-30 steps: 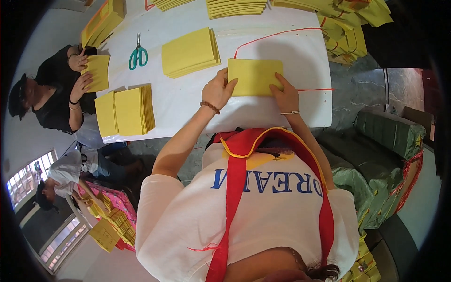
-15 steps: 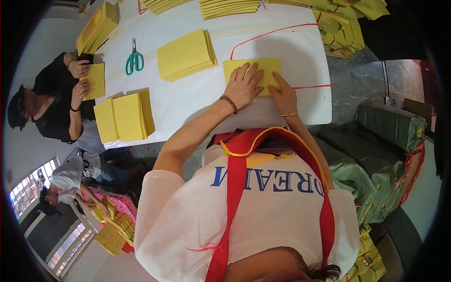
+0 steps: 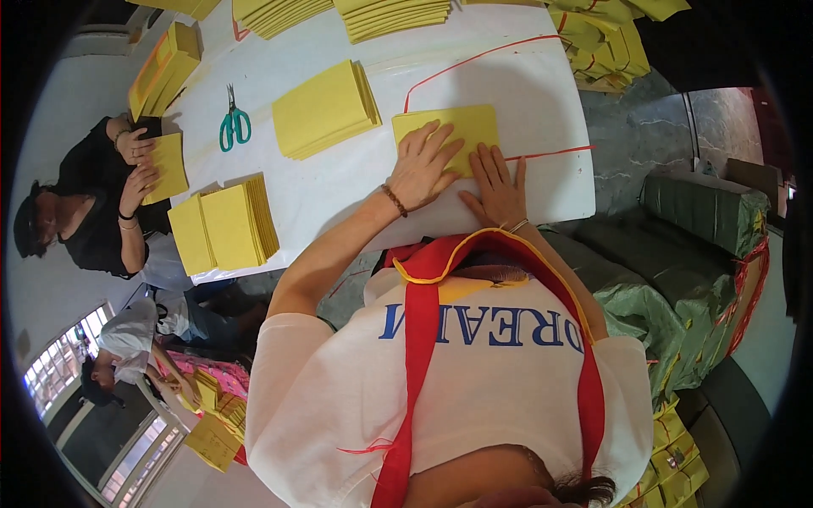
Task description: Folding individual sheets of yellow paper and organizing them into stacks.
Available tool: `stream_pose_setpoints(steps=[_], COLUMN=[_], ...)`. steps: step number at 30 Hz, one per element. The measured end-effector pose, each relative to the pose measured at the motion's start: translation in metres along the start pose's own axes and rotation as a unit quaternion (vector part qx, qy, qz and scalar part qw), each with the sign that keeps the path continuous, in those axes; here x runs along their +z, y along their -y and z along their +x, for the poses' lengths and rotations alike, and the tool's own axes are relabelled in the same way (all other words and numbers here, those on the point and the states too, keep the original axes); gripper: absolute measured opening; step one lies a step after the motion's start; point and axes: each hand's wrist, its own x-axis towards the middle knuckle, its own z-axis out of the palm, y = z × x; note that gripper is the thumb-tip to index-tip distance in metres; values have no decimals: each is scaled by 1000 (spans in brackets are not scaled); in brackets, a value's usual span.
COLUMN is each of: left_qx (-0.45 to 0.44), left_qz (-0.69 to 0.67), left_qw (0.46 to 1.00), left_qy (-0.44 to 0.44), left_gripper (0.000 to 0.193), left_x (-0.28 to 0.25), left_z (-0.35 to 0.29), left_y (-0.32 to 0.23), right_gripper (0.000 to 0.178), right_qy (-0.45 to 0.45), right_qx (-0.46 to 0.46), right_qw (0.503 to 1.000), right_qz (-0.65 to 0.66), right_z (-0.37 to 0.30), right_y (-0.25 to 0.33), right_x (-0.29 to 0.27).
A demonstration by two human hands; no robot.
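Note:
A flat yellow paper stack (image 3: 471,127) lies near the right end of the white table, with a thin red string (image 3: 542,154) running out from beneath it on the right. My left hand (image 3: 421,165) rests flat on the stack's left and near part, fingers spread. Across its near right corner lies my right hand (image 3: 498,188), fingers stretched out and thumb apart. Neither hand grips anything. The string's other stretch (image 3: 474,62) leaves the stack's far left corner and bends toward the table's right edge. How many layers are in the stack cannot be seen.
Teal-handled scissors (image 3: 235,127) and a yellow paper stack (image 3: 326,110) lie left of my hands. Another stack (image 3: 229,222) stands at the near left edge. A person (image 3: 93,203) across the left side holds yellow paper. Green wrapped bales (image 3: 669,254) stand at right.
Both hands have slid toward the table's near edge over the paper. My right hand has gone from the stack's right edge to lying flat on its near corner. The view has shifted slightly.

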Motion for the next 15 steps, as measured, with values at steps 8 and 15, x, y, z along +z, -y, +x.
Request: stream_pose_setpoints(steps=[8, 15], left_qx=[-344, -347], left_qz=[-383, -311], left_qw=[830, 849], left_qy=[-216, -250], left_gripper=[58, 50], left_x=[1, -4], left_z=[-18, -11], left_y=[9, 3], right_gripper=[57, 60], right_qy=[-23, -34], right_qx=[2, 7], right_qw=[999, 999], right_qz=[34, 33], right_z=[-2, -3], right_y=[-2, -4], right_x=[0, 4])
